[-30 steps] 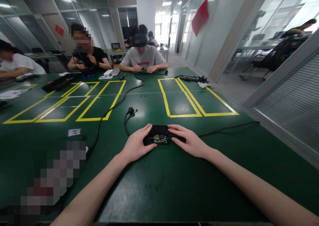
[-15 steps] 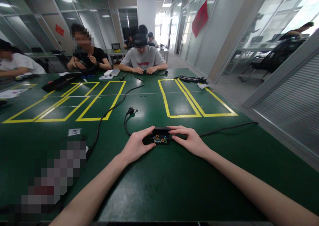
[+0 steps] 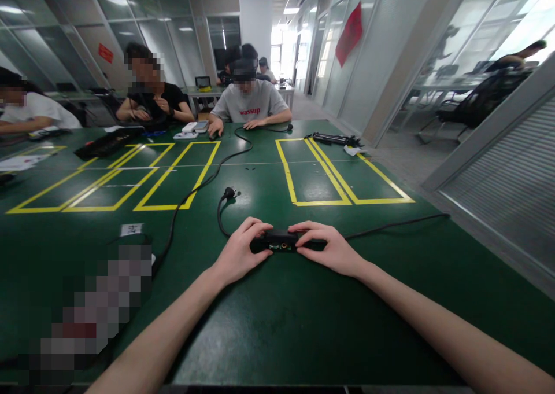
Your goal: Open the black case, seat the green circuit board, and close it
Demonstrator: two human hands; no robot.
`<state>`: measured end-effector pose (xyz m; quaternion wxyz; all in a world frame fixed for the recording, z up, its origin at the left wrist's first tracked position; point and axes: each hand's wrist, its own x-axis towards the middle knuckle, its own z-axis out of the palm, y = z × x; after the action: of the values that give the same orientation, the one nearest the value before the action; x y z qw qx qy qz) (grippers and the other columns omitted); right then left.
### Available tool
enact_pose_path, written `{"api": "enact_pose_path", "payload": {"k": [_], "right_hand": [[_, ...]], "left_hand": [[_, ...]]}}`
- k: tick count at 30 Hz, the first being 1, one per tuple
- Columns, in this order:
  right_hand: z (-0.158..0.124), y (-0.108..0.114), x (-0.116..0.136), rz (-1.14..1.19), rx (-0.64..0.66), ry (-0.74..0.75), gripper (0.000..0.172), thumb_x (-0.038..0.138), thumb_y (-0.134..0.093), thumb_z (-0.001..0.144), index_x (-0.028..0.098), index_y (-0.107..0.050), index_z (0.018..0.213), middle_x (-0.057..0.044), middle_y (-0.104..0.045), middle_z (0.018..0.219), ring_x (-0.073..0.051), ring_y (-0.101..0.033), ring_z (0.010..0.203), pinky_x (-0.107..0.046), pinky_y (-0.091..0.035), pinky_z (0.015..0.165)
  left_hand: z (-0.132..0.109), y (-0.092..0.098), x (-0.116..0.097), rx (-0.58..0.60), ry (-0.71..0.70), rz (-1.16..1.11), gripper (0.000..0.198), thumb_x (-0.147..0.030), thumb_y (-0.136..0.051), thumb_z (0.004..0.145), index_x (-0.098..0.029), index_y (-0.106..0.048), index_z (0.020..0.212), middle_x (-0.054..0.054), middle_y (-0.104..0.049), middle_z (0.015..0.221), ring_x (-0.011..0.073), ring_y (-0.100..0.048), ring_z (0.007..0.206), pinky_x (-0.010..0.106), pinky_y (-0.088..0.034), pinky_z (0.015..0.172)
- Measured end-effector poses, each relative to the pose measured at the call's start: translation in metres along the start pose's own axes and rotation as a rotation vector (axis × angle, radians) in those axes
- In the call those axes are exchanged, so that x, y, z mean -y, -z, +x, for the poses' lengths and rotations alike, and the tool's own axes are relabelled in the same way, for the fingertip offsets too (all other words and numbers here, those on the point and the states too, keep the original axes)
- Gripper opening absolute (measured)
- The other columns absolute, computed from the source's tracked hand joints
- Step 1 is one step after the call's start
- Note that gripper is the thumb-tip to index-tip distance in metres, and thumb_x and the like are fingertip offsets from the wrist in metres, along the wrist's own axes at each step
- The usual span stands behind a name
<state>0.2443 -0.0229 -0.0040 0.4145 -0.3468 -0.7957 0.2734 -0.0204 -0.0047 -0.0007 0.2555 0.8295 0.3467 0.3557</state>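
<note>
Between my hands, on the green table, sits a small black power adapter case with a circuit board (image 3: 281, 247) showing along its near side. Its black cover (image 3: 280, 236) lies low and tilted over the board. My left hand (image 3: 240, 248) pinches the left end, thumb at the near edge and fingers on the cover. At the right end, my right hand (image 3: 326, 248) grips cover and case in the same way. A cord with a black plug (image 3: 229, 194) curls out on the left, and another black cable (image 3: 390, 227) runs off to the right.
A blurred-out power strip (image 3: 97, 301) lies at left, its black cord (image 3: 173, 220) running across the table (image 3: 277, 330). Yellow tape rectangles (image 3: 321, 203) mark the surface. A folded black tripod-like object (image 3: 333, 139) lies beyond. Co-workers sit opposite, one in a grey shirt (image 3: 254, 102).
The cover has come down over the circuit board, hiding more of it. My right thumb has shifted to the case's near side. The person opposite has moved a hand toward the left.
</note>
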Motion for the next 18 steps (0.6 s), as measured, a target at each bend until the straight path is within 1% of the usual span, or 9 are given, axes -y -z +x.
{"api": "enact_pose_path", "payload": {"k": [2, 4, 8, 10, 14, 16, 18], "right_hand": [[0.0000, 0.0004, 0.0000, 0.002, 0.024, 0.013, 0.003, 0.019, -0.074, 0.086, 0.022, -0.074, 0.086, -0.009, -0.075, 0.118, -0.024, -0.071, 0.112, -0.043, -0.057, 0.100], [0.0002, 0.0002, 0.0002, -0.005, 0.027, 0.017, 0.003, 0.019, -0.073, 0.087, 0.022, -0.073, 0.086, -0.009, -0.075, 0.116, -0.024, -0.072, 0.110, -0.043, -0.057, 0.099], [0.0012, -0.0023, 0.0007, -0.034, 0.015, 0.020, 0.006, 0.019, -0.068, 0.090, 0.022, -0.073, 0.092, -0.009, -0.074, 0.115, -0.022, -0.071, 0.108, -0.041, -0.057, 0.097], [0.0016, -0.0038, 0.0007, -0.050, 0.019, 0.015, 0.010, 0.019, -0.067, 0.092, 0.023, -0.073, 0.098, -0.009, -0.073, 0.116, -0.022, -0.071, 0.108, -0.040, -0.058, 0.096], [0.0014, -0.0055, -0.0004, -0.071, 0.044, -0.017, 0.020, 0.019, -0.064, 0.093, 0.023, -0.073, 0.110, -0.010, -0.072, 0.123, -0.023, -0.070, 0.114, -0.042, -0.057, 0.101], [0.0009, -0.0064, -0.0017, -0.084, 0.070, -0.038, 0.024, 0.019, -0.064, 0.092, 0.022, -0.071, 0.115, -0.011, -0.072, 0.125, -0.024, -0.069, 0.116, -0.044, -0.055, 0.104], [0.0007, -0.0078, -0.0030, -0.119, 0.106, -0.037, 0.033, 0.020, -0.068, 0.089, 0.022, -0.068, 0.122, -0.011, -0.071, 0.126, -0.025, -0.068, 0.118, -0.046, -0.054, 0.105]], "left_hand": [[0.0003, -0.0003, -0.0006, 0.010, 0.003, -0.010, 0.040, -0.009, -0.075, 0.080, -0.022, -0.064, 0.116, 0.003, -0.060, 0.114, 0.0168, -0.066, 0.096, 0.033, -0.061, 0.090], [0.0006, -0.0005, -0.0011, 0.017, 0.000, -0.006, 0.036, -0.009, -0.074, 0.081, -0.022, -0.065, 0.113, 0.004, -0.061, 0.113, 0.0170, -0.066, 0.096, 0.033, -0.060, 0.089], [0.0015, -0.0003, -0.0006, 0.036, -0.017, 0.054, 0.037, -0.010, -0.075, 0.081, -0.021, -0.066, 0.115, 0.006, -0.065, 0.117, 0.0208, -0.065, 0.107, 0.036, -0.057, 0.096], [0.0020, -0.0001, 0.0003, 0.057, -0.022, 0.093, 0.037, -0.011, -0.076, 0.081, -0.021, -0.066, 0.115, 0.006, -0.068, 0.116, 0.0226, -0.064, 0.110, 0.039, -0.055, 0.099], [0.0035, -0.0001, 0.0024, 0.094, 0.020, 0.142, 0.038, -0.015, -0.077, 0.081, -0.022, -0.066, 0.117, 0.005, -0.072, 0.109, 0.0229, -0.066, 0.102, 0.039, -0.055, 0.093], [0.0047, -0.0003, 0.0033, 0.097, 0.032, 0.162, 0.036, -0.016, -0.078, 0.080, -0.021, -0.066, 0.114, 0.005, -0.072, 0.107, 0.0233, -0.067, 0.100, 0.039, -0.055, 0.091], [0.0062, -0.0003, 0.0039, 0.099, 0.021, 0.181, 0.031, -0.018, -0.079, 0.079, -0.021, -0.067, 0.108, 0.005, -0.072, 0.105, 0.0238, -0.067, 0.099, 0.039, -0.054, 0.090]]}}
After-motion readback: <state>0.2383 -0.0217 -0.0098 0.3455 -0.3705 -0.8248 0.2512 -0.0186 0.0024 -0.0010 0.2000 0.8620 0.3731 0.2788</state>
